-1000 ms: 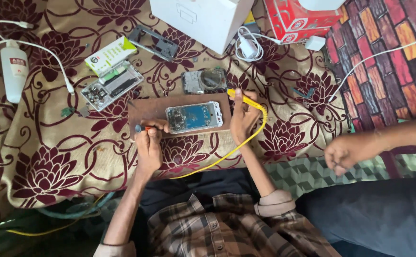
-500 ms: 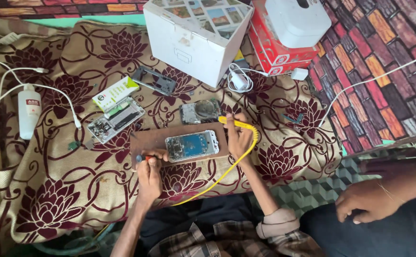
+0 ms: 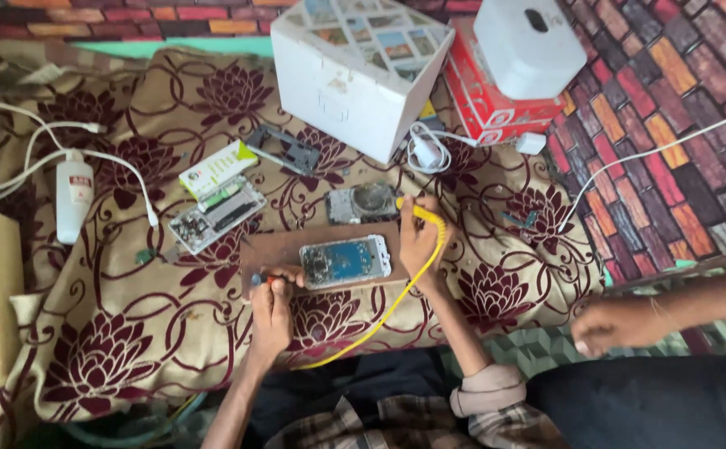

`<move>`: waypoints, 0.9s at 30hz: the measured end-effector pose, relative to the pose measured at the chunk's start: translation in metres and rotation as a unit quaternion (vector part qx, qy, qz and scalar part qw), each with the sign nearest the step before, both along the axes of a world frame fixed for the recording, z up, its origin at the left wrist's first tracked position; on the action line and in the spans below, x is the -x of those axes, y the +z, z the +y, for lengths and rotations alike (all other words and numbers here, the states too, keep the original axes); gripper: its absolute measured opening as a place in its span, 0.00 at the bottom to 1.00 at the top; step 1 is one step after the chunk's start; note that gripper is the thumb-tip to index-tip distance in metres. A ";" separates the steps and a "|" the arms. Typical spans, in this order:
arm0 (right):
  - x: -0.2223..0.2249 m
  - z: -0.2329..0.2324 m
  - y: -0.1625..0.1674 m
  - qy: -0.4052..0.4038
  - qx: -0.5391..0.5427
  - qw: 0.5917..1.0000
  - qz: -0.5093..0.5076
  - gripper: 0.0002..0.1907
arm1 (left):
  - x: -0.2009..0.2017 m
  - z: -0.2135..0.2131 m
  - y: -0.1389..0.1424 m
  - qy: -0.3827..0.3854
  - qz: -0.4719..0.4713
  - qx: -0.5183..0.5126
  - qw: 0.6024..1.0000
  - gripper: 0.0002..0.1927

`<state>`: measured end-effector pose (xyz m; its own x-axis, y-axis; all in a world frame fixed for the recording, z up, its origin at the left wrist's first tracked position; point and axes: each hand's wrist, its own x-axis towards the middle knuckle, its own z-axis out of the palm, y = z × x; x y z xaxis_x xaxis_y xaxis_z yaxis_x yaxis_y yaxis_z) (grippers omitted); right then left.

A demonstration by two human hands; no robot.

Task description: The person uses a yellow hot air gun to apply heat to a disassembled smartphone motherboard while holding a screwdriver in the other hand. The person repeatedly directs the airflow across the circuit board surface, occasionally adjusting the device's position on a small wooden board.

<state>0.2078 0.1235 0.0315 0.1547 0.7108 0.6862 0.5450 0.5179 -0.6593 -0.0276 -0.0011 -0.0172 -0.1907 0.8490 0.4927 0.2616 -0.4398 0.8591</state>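
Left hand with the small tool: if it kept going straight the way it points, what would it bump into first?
The left hand points up and slightly right with a small tool. Going straight on, it would likely first meet the opened phone on the brown board, just beside the tool's tip; depth is hard to judge.

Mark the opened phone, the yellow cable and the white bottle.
opened phone (image 3: 346, 261), head view, on its blue middle.
yellow cable (image 3: 396, 300), head view, on its mid run.
white bottle (image 3: 73, 198), head view, on its body.

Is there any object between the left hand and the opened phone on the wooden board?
Nothing visible does. The left hand holds a small tool at the left end of the opened phone; only bare wooden board lies between. The right hand already touches its right end.
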 end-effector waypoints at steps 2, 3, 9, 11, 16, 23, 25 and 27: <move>0.003 0.002 -0.004 0.014 0.018 0.999 0.031 0.10 | 0.000 0.000 0.001 0.018 0.030 -0.008 0.999 0.10; 0.004 0.003 -0.006 0.020 0.026 0.998 0.047 0.10 | 0.001 0.000 0.001 0.030 0.053 -0.032 0.998 0.10; -0.009 -0.003 -0.031 0.041 0.100 0.990 0.089 0.16 | 0.001 0.002 0.000 0.005 0.034 -0.053 0.998 0.09; -0.015 -0.005 -0.034 0.052 0.049 0.994 0.085 0.14 | 0.001 0.000 0.001 -0.011 0.001 -0.032 0.999 0.09; -0.015 0.008 -0.026 0.034 -0.053 0.998 0.032 0.13 | -0.002 0.003 0.008 -0.040 -0.041 -0.017 0.998 0.12; 0.002 0.013 -0.023 0.065 -0.016 0.998 0.007 0.10 | -0.002 0.005 0.011 -0.039 -0.048 -0.022 0.998 0.12; 0.001 0.008 -0.025 0.089 0.005 0.996 0.009 0.10 | -0.001 0.003 0.010 -0.034 -0.034 -0.028 0.998 0.11; -0.002 0.004 -0.027 0.104 -0.001 0.995 0.016 0.12 | -0.001 0.002 0.010 -0.029 -0.031 -0.015 0.999 0.11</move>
